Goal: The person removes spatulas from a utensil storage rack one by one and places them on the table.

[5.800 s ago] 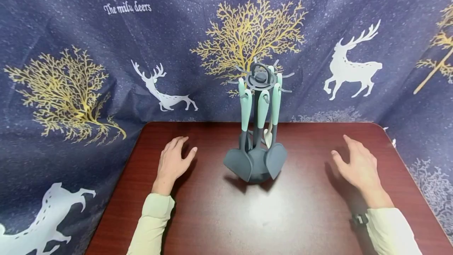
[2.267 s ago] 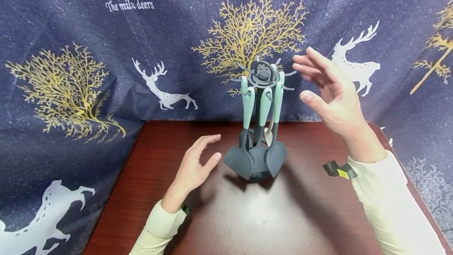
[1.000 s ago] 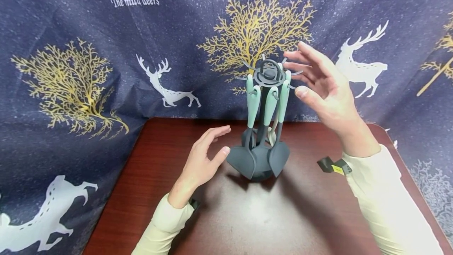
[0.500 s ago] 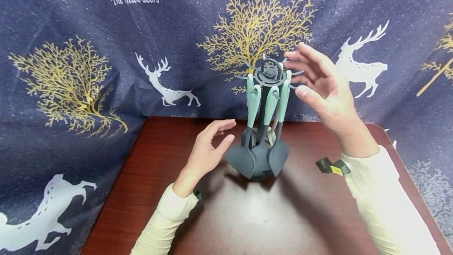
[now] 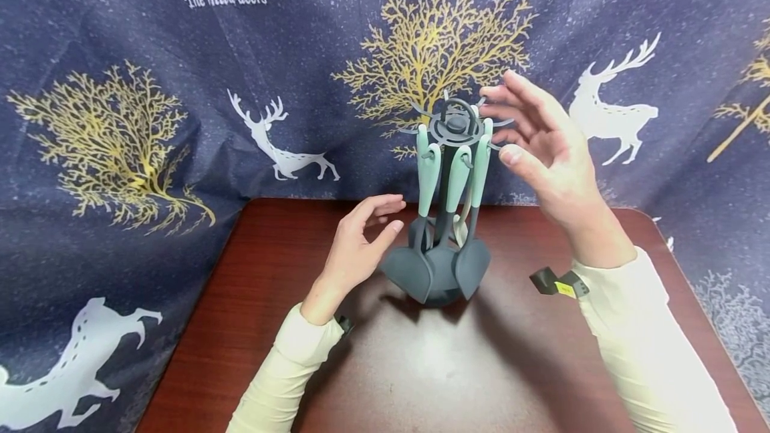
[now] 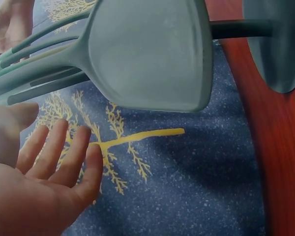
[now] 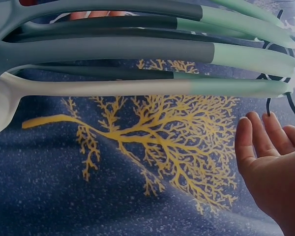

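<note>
A dark grey utensil stand (image 5: 456, 127) stands upright on the table, with a ring top and curved hooks. Several utensils with mint-green handles (image 5: 459, 179) hang around it, among them a grey turner (image 6: 147, 54) and a cream-coloured utensil (image 7: 118, 89). My left hand (image 5: 355, 246) hovers just left of the utensils, fingers loosely bent, thumb apart, holding nothing. Raised to the right of the ring top is my right hand (image 5: 559, 159). Its relaxed fingers are right at the tips of the hooks (image 7: 269, 105), and its palm faces the stand.
The reddish-brown wooden table (image 5: 421, 379) extends around the stand. Close behind its far edge hangs a dark blue cloth (image 5: 301, 39) printed with white deer and yellow trees. A small black device (image 5: 559, 282) sits at my right wrist.
Both hands have come up from beside the stand and moved in towards it. Over the last second my left hand has edged farther forward and right; the right hand has hardly moved.
</note>
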